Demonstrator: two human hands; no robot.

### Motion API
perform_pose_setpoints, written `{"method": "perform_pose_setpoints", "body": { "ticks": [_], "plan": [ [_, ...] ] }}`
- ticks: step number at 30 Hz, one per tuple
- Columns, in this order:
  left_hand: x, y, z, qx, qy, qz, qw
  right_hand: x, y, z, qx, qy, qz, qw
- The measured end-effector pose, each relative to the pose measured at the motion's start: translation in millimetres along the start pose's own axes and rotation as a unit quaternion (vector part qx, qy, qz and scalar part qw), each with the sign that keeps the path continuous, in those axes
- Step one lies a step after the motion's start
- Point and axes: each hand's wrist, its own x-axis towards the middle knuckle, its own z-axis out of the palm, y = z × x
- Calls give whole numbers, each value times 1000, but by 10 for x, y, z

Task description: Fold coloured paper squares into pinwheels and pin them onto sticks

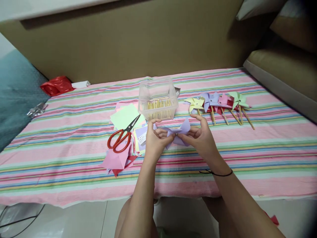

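Observation:
Between my two hands is a purple paper pinwheel (184, 127), its blades folded toward the middle. My left hand (158, 138) pinches its left side near the centre. On the other side, my right hand (199, 135) grips it with thumb and fingers, close to a small dark spot at the centre. Just beyond my hands stands a clear plastic box (158, 89) with several thin sticks (159, 105) inside. Left of my left hand, red-handled scissors (123, 137) lie across green paper sheets (125, 116) and a pink paper pile (116, 158).
Several finished pinwheels on sticks (210, 100) lie at the right. A striped cloth (74, 142) covers the surface. At the far left are a red plastic bag (58, 86) and a shiny clear packet (37, 110). A brown panel (123, 43) rises behind; a cushioned seat (284, 69) is right.

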Motion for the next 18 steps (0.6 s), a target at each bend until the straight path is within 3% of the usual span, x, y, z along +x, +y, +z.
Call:
{"method": "perform_pose_setpoints", "body": {
  "ticks": [9,15,18],
  "plan": [
    [3,-15,-40,-22,-49,-21,998,25,12,37,40,-6,36,999],
    [-22,46,-63,-24,-40,-18,999,15,2,69,81,-32,47,995],
    [-12,74,-124,-41,-1,-11,999,20,7,53,83,-26,34,996]
  ]
}}
